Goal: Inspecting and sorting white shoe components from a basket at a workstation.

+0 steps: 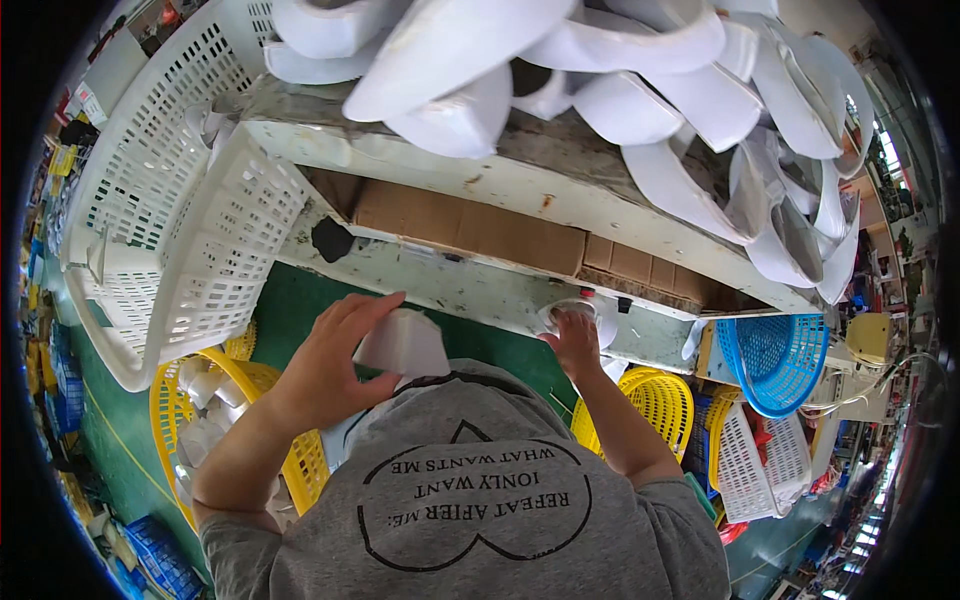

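Observation:
My left hand (pixel 335 355) holds a white curved piece (pixel 405 345), shaped like a shoe upper, between thumb and fingers in front of my chest. Farther right, my right hand (pixel 575 345) reaches to the low ledge, its fingers bent over another white curved piece (pixel 606 322); part of that piece is hidden by the hand. A small red part (pixel 587 293) shows just beyond those fingertips. Above both hands, a heap of similar white curved pieces (pixel 640 105) covers the worn shelf (pixel 400 150), some hanging over its front edge.
At the left stand large white slotted baskets (pixel 225 250). A yellow basket (pixel 160 430) with white pieces is by my left arm. On the right are a yellow basket (pixel 660 400), a blue basket (pixel 775 365) and a white basket (pixel 750 480). Cardboard (pixel 470 225) lines the space under the shelf.

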Demonstrator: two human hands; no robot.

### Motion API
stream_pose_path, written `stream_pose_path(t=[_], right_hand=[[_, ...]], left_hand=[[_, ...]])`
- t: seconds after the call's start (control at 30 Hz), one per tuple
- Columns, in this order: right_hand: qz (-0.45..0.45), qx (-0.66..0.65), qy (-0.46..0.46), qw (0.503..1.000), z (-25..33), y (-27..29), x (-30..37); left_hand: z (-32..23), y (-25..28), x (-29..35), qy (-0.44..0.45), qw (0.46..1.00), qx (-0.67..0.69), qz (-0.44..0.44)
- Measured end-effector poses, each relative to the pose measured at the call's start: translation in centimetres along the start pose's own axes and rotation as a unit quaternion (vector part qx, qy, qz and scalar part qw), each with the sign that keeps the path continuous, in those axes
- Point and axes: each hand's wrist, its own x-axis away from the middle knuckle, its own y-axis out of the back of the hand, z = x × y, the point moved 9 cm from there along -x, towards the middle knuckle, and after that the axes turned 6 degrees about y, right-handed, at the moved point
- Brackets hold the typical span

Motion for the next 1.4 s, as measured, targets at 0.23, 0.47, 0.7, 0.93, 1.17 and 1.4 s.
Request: stream_pose_path(t=[0.23,0.47,0.7,0.93,1.17,1.4], right_hand=[[-0.134,-0.183,0.056,0.972,0.0,5.0,0.8],[0.011,-0.686,0.042,0.726,8.3,11.6,-4.4],[0.008,-0.729,0.048,0.683,10.8,12.9,-5.5],[0.013,-0.708,0.128,0.694,13.5,13.1,-4.7],[-0.025,-0.653,0.218,0.725,15.5,14.3,-3.8],[-0.004,-0.666,0.237,0.707,17.6,12.5,-2.4]], left_hand=[[-0.7,-5.2,-2.7,0.082,0.996,0.043,0.007],[-2.9,-9.1,-4.0,0.015,0.99,0.14,-0.025],[3.7,-12.3,-1.3,0.241,0.83,0.444,-0.236],[3.3,-13.7,-0.5,0.245,0.718,0.604,-0.243],[2.2,-14.1,0.3,0.27,0.618,0.719,-0.169],[4.4,-15.5,1.3,0.172,0.551,0.788,-0.212]])
